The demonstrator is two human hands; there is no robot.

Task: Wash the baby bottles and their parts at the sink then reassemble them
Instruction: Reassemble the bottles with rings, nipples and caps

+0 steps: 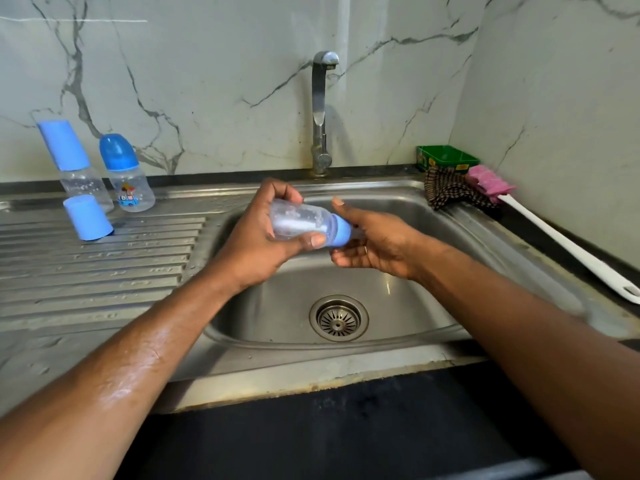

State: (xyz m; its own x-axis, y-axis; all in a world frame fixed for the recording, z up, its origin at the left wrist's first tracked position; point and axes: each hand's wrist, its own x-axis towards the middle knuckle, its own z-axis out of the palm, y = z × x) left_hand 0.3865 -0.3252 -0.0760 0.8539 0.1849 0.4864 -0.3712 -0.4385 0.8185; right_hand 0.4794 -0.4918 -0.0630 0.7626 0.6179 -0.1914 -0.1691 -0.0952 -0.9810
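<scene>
Over the sink [398, 216], the left hand [263, 237] is wrapped tightly around a clear bottle [301, 221] lying sideways, and the right hand [374, 247] is half open, its fingers cupping the blue collar [341, 232]. Two capped bottles [130, 174] stand on the drainboard [104, 271] beside a loose blue cap [88, 218]. I judge most work is finished; this bottle needs tightening and its cap.
</scene>
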